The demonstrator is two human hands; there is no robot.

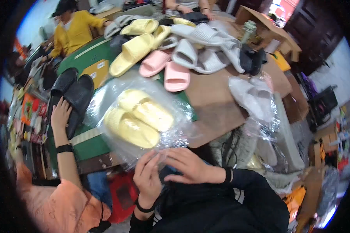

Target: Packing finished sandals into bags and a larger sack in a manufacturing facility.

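A pair of pale yellow slide slippers (133, 131) lies inside a clear plastic bag (177, 136) at the near edge of the table. My left hand (147, 179) pinches the near edge of that bag, its fingers pointing up toward the slippers. Beside it my right hand (188, 166) also grips the bag's edge, fingertips close to those of the left. What lies between the two sets of fingertips is partly hidden by crumpled film. The yellow slippers sit side by side under the film, just beyond both hands.
Yellow, pink and grey slides (179, 54) are heaped beyond the bag. At left, a co-worker's hand (61, 112) rests on black slides (76, 93). Bagged grey slippers (252, 97) lie to the right. A person in yellow (74, 33) sits across; cardboard boxes (268, 29) stand far right.
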